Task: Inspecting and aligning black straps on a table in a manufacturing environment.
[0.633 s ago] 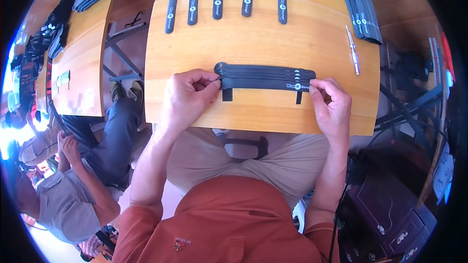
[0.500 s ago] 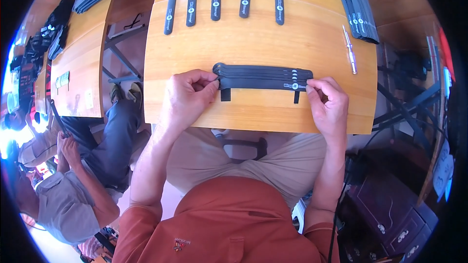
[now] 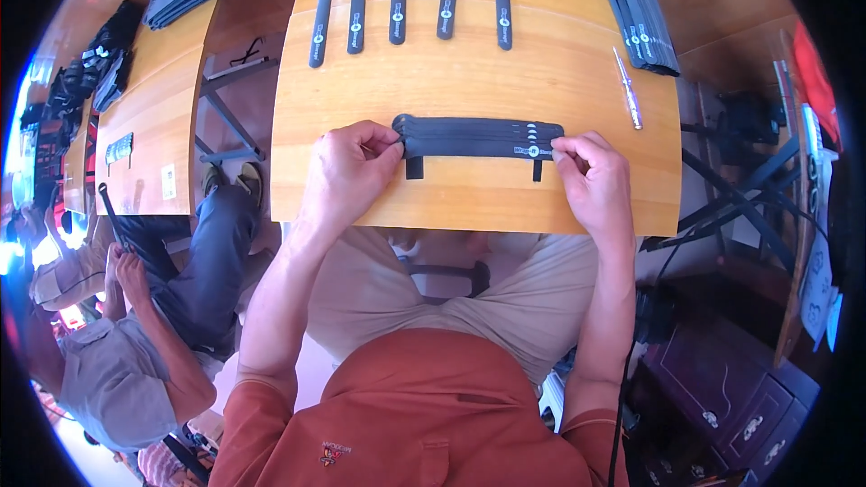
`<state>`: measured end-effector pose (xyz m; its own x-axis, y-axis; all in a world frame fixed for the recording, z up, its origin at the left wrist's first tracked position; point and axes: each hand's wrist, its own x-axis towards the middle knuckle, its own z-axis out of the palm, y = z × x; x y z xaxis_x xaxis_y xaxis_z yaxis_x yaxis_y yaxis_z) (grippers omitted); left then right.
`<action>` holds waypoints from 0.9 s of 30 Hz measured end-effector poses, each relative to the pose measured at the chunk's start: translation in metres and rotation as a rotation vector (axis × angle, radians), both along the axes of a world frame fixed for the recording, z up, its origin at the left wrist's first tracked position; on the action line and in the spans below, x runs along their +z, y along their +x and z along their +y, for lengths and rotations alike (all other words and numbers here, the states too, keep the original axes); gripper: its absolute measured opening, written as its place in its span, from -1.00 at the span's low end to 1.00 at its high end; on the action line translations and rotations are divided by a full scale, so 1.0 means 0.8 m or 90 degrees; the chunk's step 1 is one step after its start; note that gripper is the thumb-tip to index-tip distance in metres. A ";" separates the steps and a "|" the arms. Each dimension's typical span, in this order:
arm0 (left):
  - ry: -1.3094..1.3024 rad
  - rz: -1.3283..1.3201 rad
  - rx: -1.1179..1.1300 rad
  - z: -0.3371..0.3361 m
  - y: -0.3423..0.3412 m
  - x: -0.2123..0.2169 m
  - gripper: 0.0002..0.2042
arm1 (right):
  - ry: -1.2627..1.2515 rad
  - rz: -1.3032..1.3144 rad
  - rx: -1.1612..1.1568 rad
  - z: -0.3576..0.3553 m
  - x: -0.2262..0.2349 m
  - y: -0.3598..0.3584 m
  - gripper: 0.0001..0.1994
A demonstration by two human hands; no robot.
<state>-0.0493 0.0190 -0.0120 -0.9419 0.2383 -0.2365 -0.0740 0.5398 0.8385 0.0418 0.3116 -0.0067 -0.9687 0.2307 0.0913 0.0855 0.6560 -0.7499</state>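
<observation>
Left hand (image 3: 347,171) and right hand (image 3: 595,182) stay pinched on the ends of the black strap bundle (image 3: 478,137), unmoved on the wooden table (image 3: 469,81).

Five black straps (image 3: 397,4) lie in a row at the desk's (image 3: 469,81) far edge, a screwdriver (image 3: 628,88) right of them

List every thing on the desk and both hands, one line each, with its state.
Bundle of black straps: stacked flat, lying crosswise near the front edge, held at both ends.
Left hand: pinching the bundle's left end.
Right hand: pinching the bundle's right end.
Five single straps: laid out apart, in a row.
Strap pile: stacked at the right.
Pen-like tool: lying loose, untouched.
</observation>
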 end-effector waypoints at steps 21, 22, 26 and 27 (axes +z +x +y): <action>-0.299 0.506 -0.381 0.010 0.050 -0.010 -0.44 | 0.345 0.090 0.169 -0.079 -0.025 0.025 -0.53; -0.321 0.507 -0.395 0.008 0.050 -0.008 -0.41 | 0.351 0.074 0.148 -0.065 -0.025 0.032 -0.52; -0.336 0.495 -0.402 -0.015 0.047 -0.006 -0.37 | 0.345 0.071 0.131 -0.039 -0.027 0.043 -0.52; -0.334 0.468 -0.393 -0.024 0.046 -0.007 -0.36 | 0.346 0.066 0.133 -0.038 -0.027 0.044 -0.52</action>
<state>-0.0123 0.0001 -0.0174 -0.6478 0.7517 0.1241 0.7565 0.6153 0.2215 0.0767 0.2815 -0.0287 -0.9683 -0.0709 0.2397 -0.1432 0.9433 -0.2994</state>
